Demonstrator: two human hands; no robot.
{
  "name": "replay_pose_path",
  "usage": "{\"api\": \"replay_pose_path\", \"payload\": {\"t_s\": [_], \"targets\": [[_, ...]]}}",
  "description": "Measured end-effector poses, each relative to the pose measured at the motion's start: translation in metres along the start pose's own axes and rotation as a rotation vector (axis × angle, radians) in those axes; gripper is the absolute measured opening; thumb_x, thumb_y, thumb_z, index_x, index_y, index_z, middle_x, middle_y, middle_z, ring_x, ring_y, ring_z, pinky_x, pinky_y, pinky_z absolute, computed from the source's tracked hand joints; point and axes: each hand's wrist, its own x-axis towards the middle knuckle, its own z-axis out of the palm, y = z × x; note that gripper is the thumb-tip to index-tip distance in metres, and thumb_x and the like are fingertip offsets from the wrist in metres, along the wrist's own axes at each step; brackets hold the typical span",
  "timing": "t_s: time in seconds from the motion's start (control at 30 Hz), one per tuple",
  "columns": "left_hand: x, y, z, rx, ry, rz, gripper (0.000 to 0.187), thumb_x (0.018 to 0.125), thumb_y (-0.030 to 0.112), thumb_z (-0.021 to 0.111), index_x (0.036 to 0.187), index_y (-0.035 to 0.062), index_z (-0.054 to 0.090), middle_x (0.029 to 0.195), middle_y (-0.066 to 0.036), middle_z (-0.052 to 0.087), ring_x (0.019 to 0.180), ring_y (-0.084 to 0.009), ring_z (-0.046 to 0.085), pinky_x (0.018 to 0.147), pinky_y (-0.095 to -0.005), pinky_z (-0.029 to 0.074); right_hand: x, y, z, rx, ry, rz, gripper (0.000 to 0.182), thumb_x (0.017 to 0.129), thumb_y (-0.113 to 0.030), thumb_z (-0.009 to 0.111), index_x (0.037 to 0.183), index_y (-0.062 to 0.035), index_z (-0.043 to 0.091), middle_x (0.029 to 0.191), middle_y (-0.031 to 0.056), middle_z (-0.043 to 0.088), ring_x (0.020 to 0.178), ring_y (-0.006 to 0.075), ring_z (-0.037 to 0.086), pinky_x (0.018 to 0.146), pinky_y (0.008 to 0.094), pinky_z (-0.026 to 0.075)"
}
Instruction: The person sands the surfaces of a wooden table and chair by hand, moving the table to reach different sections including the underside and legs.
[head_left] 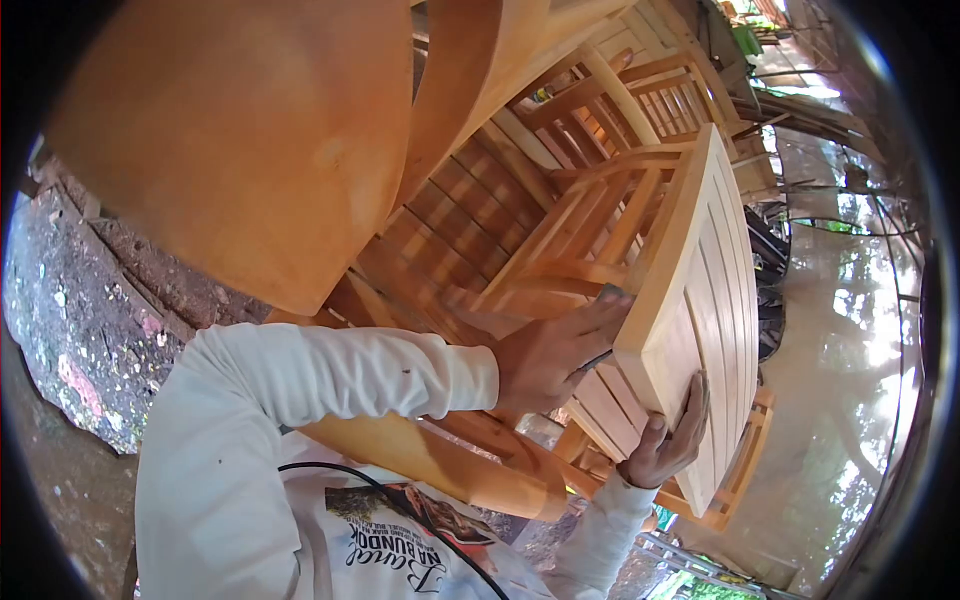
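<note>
Both hands clamped on the slatted wooden panel (700,300) standing on edge amid stacked chairs (600,130), long axis running away from the body: left hand (555,350) gripping its near edge, right hand (668,440) cupping its lower corner, equally close.

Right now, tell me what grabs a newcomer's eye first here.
Mid-frame, both hands grip a pale slatted wooden panel: one hand on its near edge, the other hand under its lower corner. Which hand is left or right is unclear. A big smooth rounded wooden surface fills the upper left, with stacked wooden chairs behind.
</note>
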Motion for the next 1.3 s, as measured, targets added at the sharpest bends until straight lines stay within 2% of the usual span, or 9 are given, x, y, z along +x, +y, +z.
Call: {"api": "replay_pose_path", "payload": {"t_s": [0.13, 0.43, 0.53, 0.73, 0.83, 0.93, 1.03, 1.13, 1.3], "targets": [[0.010, -0.007, 0.003, -0.089, 0.008, -0.038, 0.070, 0.095, 0.000, 0.055, 0.161, 0.0053, 0.032, 0.166, -0.025, 0.029, 0.156, -0.0410, 0.022, 0.128, -0.0449, 0.027, 0.000, 0.000, 0.000, -0.005, 0.000, 0.014, 0.079, 0.101, -0.062, 0.048, 0.139, 0.0075, 0.059, 0.139, 0.0290, 0.062, 0.131, 0.0473, 0.058, 0.110, 0.0524, 0.045], [0.033, -0.022, -0.001, -0.212, 0.019, -0.055, 0.065, 0.098, 0.008, 0.054, 0.159, 0.0041, 0.034, 0.163, -0.025, 0.035, 0.152, -0.0411, 0.033, 0.127, -0.0442, 0.027, 0.001, -0.002, -0.003, -0.005, -0.019, -0.003, 0.078, 0.102, -0.059, 0.048, 0.141, 0.0085, 0.056, 0.141, 0.0303, 0.060, 0.133, 0.0485, 0.056, 0.112, 0.0534, 0.043], [0.063, -0.034, -0.002, -0.289, -0.004, -0.094, 0.063, 0.105, 0.013, 0.052, 0.163, 0.0066, 0.029, 0.165, -0.024, 0.032, 0.155, -0.0383, 0.029, 0.127, -0.0406, 0.024, 0.001, -0.006, -0.004, 0.012, -0.021, 0.009, 0.078, 0.103, -0.059, 0.048, 0.141, 0.0089, 0.056, 0.142, 0.0310, 0.059, 0.133, 0.0490, 0.055, 0.113, 0.0539, 0.042], [0.120, -0.083, 0.010, -0.241, -0.014, -0.174, 0.062, 0.110, 0.038, 0.043, 0.164, 0.0105, 0.027, 0.164, -0.023, 0.037, 0.153, -0.0404, 0.033, 0.125, -0.0403, 0.028, 0.002, -0.009, -0.005, 0.014, -0.036, 0.016, 0.078, 0.103, -0.057, 0.047, 0.141, 0.0100, 0.055, 0.143, 0.0322, 0.057, 0.135, 0.0498, 0.054, 0.114, 0.0546, 0.040], [0.155, -0.083, -0.006, -0.306, -0.036, -0.244, 0.064, 0.108, 0.042, 0.044, 0.162, 0.0105, 0.031, 0.165, -0.020, 0.037, 0.151, -0.0407, 0.037, 0.124, -0.0416, 0.030, 0.002, -0.009, -0.005, 0.001, -0.043, 0.015, 0.078, 0.103, -0.057, 0.047, 0.141, 0.0112, 0.054, 0.143, 0.0326, 0.057, 0.135, 0.0502, 0.053, 0.115, 0.0550, 0.039], [0.200, -0.143, 0.022, -0.189, 0.094, -0.229, 0.052, 0.101, 0.034, 0.052, 0.149, 0.0144, 0.050, 0.149, -0.018, 0.056, 0.127, -0.0427, 0.059, 0.107, -0.0471, 0.046, 0.004, -0.009, -0.006, -0.014, -0.052, 0.021, 0.080, 0.103, -0.058, 0.046, 0.141, 0.0124, 0.054, 0.142, 0.0328, 0.058, 0.135, 0.0504, 0.053, 0.115, 0.0552, 0.039], [0.238, -0.169, 0.019, -0.054, 0.082, -0.271, 0.051, 0.099, 0.037, 0.055, 0.144, 0.0133, 0.057, 0.142, -0.017, 0.063, 0.120, -0.0387, 0.064, 0.104, -0.0438, 0.048, 0.007, -0.010, -0.007, -0.019, -0.066, 0.044, 0.082, 0.102, -0.059, 0.045, 0.140, 0.0129, 0.054, 0.141, 0.0327, 0.059, 0.136, 0.0504, 0.053, 0.115, 0.0554, 0.039], [0.262, -0.154, -0.014, -0.166, -0.069, -0.228, 0.058, 0.104, 0.044, 0.044, 0.152, 0.0131, 0.052, 0.147, -0.017, 0.060, 0.131, -0.0371, 0.059, 0.111, -0.0394, 0.044, 0.009, -0.010, -0.006, -0.028, -0.068, 0.064, 0.083, 0.102, -0.060, 0.044, 0.139, 0.0132, 0.055, 0.140, 0.0326, 0.060, 0.135, 0.0506, 0.054, 0.114, 0.0560, 0.040], [0.326, -0.215, 0.013, -0.497, 0.028, -0.282, 0.046, 0.104, 0.031, 0.051, 0.140, 0.0048, 0.063, 0.126, -0.011, 0.072, 0.110, -0.0234, 0.068, 0.098, -0.0344, 0.051, 0.012, -0.007, -0.006, -0.065, -0.068, 0.084, 0.086, 0.100, -0.063, 0.043, 0.137, 0.0133, 0.056, 0.136, 0.0327, 0.062, 0.131, 0.0511, 0.057, 0.112, 0.0570, 0.042]]}}
